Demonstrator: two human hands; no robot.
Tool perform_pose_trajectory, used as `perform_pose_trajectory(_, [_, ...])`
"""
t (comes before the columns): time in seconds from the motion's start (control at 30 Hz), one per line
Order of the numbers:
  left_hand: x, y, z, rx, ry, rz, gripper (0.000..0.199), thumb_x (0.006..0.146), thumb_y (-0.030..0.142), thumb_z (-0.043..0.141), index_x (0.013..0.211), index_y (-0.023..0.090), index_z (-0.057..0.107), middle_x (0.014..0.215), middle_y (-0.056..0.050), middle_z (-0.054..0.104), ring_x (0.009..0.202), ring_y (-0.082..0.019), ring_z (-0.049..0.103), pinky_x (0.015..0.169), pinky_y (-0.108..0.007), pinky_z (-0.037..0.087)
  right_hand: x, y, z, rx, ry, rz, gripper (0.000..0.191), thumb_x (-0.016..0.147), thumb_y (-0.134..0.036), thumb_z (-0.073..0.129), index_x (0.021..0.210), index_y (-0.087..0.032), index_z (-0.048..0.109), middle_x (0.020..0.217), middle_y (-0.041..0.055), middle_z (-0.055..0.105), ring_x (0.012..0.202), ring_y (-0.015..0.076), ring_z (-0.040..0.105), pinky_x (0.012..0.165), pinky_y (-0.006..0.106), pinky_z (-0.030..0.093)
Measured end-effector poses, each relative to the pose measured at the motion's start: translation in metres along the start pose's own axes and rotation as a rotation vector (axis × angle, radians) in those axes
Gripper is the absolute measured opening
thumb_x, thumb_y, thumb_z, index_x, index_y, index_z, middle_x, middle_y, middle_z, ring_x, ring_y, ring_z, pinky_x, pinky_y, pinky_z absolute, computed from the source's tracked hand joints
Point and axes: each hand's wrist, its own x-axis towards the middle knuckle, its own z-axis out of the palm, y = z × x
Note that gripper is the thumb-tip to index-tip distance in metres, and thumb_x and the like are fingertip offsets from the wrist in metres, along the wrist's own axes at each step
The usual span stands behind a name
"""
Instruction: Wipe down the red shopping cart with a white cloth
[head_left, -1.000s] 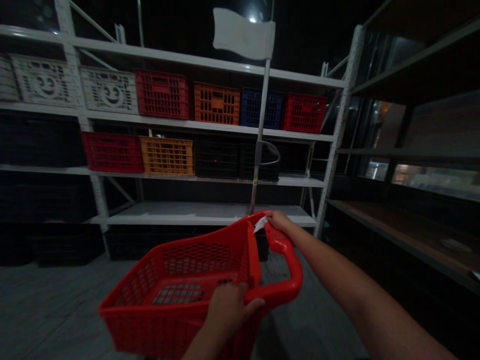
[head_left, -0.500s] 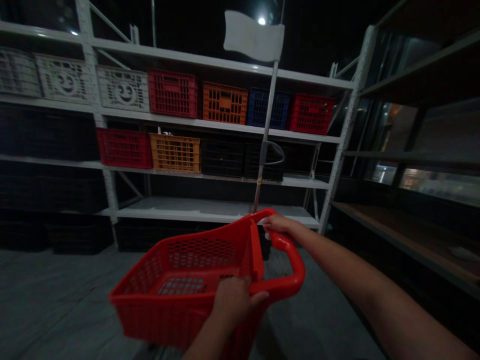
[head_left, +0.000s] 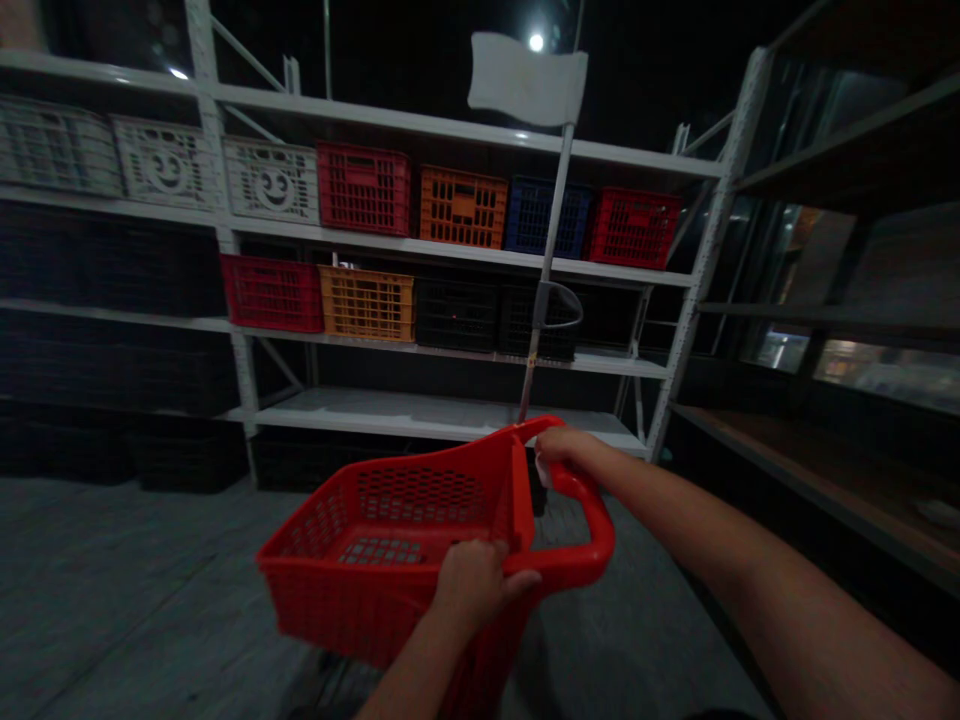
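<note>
The left hand (head_left: 471,582) is clamped on the near rim and the right hand (head_left: 566,448) on the far handle (head_left: 597,525), a white scrap (head_left: 543,471) beneath it, probably to balance the red cart (head_left: 345,605) before the shelving (head_left: 450,247).

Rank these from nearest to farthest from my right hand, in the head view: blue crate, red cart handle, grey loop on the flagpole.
From the right hand:
1. Red cart handle: in its grip.
2. Grey loop: ahead and above, partway up the pole.
3. Blue crate: on the upper shelf, behind the pole.
</note>
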Motion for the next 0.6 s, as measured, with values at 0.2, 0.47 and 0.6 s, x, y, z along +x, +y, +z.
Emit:
perform_pose_trajectory(0.2, [0.010,-0.011,0.003,0.027,0.040,0.018,0.079,0.073,0.075,0.013,0.090,0.017,0.064,0.079,-0.013,0.067,0.078,-0.026,0.063,0.066,-0.031,0.045,-0.067,-0.005,-0.011,-0.163,-0.270,-0.292,0.006,0.070,-0.020,0.063,0.065,-0.018,0.067,0.080,0.0043,0.068,0.103,0.0238,0.054,0.095,0.035,0.035])
perform_pose_trajectory(0.47, [0.009,-0.028,0.008,-0.003,0.102,0.128,0.065,0.078,0.069,0.023,0.085,0.019,0.064,0.075,-0.010,0.068,0.074,-0.022,0.064,0.063,-0.027,0.043,-0.136,0.015,0.001,-0.034,0.027,-0.363,0.039,0.094,-0.036,0.026,0.124,-0.027,0.050,0.137,0.0012,0.041,0.133,0.0195,0.021,0.109,0.043,0.011])
perform_pose_trajectory(0.6, [0.006,-0.033,0.008,-0.012,0.109,0.151,0.061,0.079,0.066,0.026,0.083,0.019,0.064,0.076,-0.008,0.068,0.074,-0.021,0.063,0.063,-0.025,0.042,-0.112,0.028,0.009,-0.007,0.064,-0.199,0.041,0.093,-0.041,0.024,0.127,-0.034,0.045,0.144,-0.0012,0.028,0.133,0.0226,0.020,0.107,0.051,0.001])
